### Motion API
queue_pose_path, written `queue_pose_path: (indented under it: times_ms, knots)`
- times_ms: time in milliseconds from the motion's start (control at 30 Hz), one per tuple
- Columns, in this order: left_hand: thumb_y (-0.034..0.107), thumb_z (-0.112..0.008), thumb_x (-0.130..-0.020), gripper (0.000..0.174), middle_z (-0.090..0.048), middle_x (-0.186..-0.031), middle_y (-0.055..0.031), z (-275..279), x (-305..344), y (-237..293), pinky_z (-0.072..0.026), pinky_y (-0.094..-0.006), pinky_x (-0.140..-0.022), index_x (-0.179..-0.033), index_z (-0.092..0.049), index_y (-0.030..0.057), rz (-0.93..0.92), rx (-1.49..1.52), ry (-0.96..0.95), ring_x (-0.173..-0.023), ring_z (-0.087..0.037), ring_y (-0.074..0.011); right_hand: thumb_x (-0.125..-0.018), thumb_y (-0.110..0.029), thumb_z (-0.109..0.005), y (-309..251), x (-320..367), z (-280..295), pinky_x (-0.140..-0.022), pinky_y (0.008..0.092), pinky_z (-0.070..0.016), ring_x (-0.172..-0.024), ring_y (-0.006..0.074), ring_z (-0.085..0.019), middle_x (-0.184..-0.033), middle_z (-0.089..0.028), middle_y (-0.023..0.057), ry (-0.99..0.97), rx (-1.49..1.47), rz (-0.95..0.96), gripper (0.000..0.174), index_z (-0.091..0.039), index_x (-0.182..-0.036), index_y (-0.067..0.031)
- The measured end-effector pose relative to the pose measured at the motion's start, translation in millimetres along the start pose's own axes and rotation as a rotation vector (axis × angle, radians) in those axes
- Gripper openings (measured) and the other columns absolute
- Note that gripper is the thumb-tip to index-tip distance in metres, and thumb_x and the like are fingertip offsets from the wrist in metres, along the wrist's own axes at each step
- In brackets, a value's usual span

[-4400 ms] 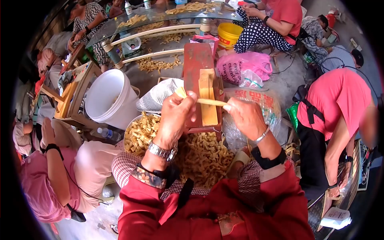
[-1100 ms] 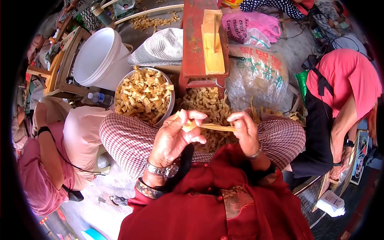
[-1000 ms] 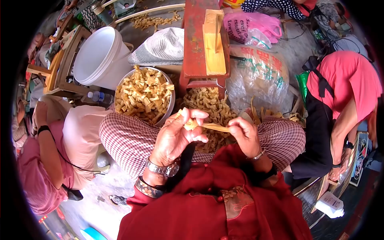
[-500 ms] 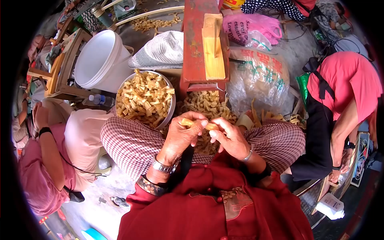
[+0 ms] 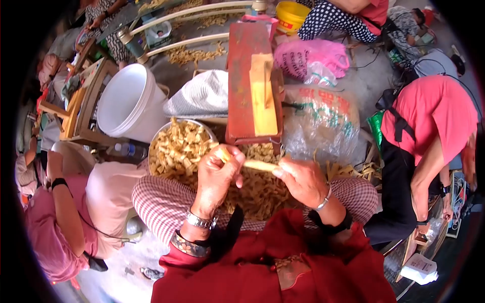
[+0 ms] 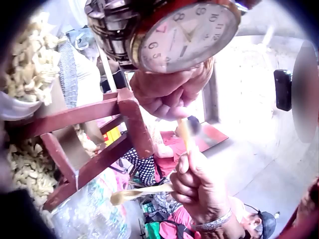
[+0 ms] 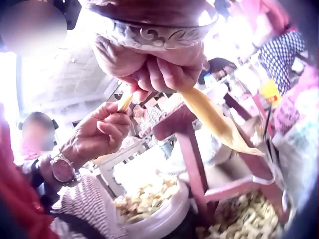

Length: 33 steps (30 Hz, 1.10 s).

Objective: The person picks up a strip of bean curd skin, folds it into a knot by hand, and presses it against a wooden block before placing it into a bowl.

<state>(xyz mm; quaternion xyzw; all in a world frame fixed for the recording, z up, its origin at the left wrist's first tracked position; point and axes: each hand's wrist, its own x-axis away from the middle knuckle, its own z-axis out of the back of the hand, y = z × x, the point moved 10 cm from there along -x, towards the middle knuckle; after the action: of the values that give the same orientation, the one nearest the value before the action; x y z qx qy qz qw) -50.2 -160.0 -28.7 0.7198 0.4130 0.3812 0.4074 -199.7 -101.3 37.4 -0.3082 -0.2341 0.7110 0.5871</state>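
Both hands sit in the middle of the head view, above the lap. The left hand (image 5: 217, 169) is curled, its thumb and fingertips pinching one end of a pale yellow strip (image 5: 258, 165). The right hand (image 5: 302, 179) pinches the strip further along between thumb and forefinger, its other fingers folded. The strip runs nearly level between the two hands, which are a little apart. A watch (image 5: 201, 220) is on the left wrist and a bangle (image 5: 323, 203) on the right. Just beyond the hands, toward the upper middle of the frame, are a bowl (image 5: 208, 129) heaped with folded yellow pieces and a red desk (image 5: 241, 76) bearing a wooden block (image 5: 263, 96). In the wrist views a loose tail of the strip sticks out past the right hand, and glare washes out much of the background. The left palm is hidden, so how the strip lies inside those fingers cannot be told.
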Motion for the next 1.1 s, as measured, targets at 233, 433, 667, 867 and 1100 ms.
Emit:
queue_pose_path:
  times_ms: [233,433,667,867,1100]
  knots:
    - [0.009,-0.059,-0.089,0.007,-0.052,-0.058,0.0026,-33,-63,63,-0.0378,-0.0182,-0.038,-0.085,-0.059,0.0024,-0.178,-0.108,-0.004,-0.041,-0.045,-0.0047,-0.089,-0.018,-0.053,3,-68,51,-0.052,0.0437,-0.0417,-0.063,0.0350,-0.057,-0.069,-0.056,0.0145,0.142,0.296,0.109,0.017,-0.048,-0.080,-0.0050]
    - [0.010,-0.059,-0.088,0.012,-0.051,-0.058,0.0040,-41,-100,79,-0.0377,-0.0202,-0.042,-0.078,-0.059,0.0037,-0.224,-0.303,0.048,-0.047,-0.044,-0.0035,-0.089,-0.014,-0.050,18,-102,63,-0.054,0.0443,-0.0419,-0.065,0.0368,-0.057,-0.071,-0.057,0.0155,0.225,0.496,0.131,0.011,-0.048,-0.083,-0.0043]
    - [0.013,-0.060,-0.088,0.017,-0.059,-0.064,0.0046,-30,-90,54,-0.0362,-0.0209,-0.048,-0.076,-0.063,0.0015,-0.171,-0.558,0.029,-0.054,-0.043,-0.0027,-0.086,-0.011,-0.052,48,-57,29,-0.053,0.0417,-0.0436,-0.064,0.0334,-0.058,-0.069,-0.056,0.0140,0.203,0.384,0.047,0.007,-0.050,-0.082,-0.0058]
    - [0.035,-0.065,-0.086,0.039,-0.058,-0.067,0.0002,-14,-7,6,-0.0393,-0.0174,-0.042,-0.104,-0.059,0.0015,0.119,-0.632,-0.166,-0.051,-0.049,-0.0040,-0.084,-0.015,-0.057,-30,1,1,-0.052,0.0338,-0.0458,-0.062,0.0207,-0.057,-0.069,-0.052,0.0043,0.214,0.218,0.300,0.010,-0.049,-0.080,-0.0097]
    - [0.037,-0.045,-0.097,0.043,-0.062,-0.075,-0.0038,-2,59,-93,-0.0471,-0.0243,-0.056,-0.089,-0.063,-0.0010,0.513,-0.020,-0.190,-0.061,-0.055,-0.0107,-0.076,-0.006,-0.060,-74,39,-59,-0.054,0.0324,-0.0457,-0.065,0.0219,-0.057,-0.069,-0.050,0.0060,0.085,-0.160,0.428,0.010,-0.053,-0.082,-0.0064]
